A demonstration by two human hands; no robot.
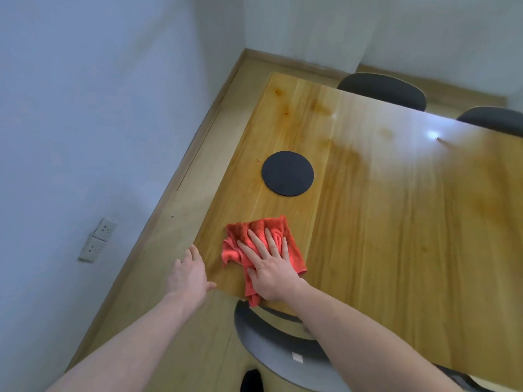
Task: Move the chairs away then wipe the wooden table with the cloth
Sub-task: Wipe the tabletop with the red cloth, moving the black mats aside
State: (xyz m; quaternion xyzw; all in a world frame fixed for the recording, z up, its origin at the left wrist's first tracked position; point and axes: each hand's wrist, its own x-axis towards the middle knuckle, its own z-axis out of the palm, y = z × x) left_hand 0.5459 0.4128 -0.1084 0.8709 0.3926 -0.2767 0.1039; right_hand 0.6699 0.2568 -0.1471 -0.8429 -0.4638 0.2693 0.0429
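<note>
We see our right hand (268, 271) pressing flat on the red cloth (266, 251), its fingers (256, 240) straight and spread apart across the crumpled fabric. The cloth lies on the wooden table (382, 222) near the left end of its near edge, with 1 corner hanging just over that edge. Our left hand (190, 274) rests at the table's near-left corner, fingers relaxed and slightly apart, the thumb touching the edge and gripping nothing. A black round mat (287, 174) lies farther in from the left edge, well apart from the cloth. A grey chair (283, 352) stands tucked under the near edge below our right forearm, and 2 dark chair backs (382, 90) show along the far edge.
</note>
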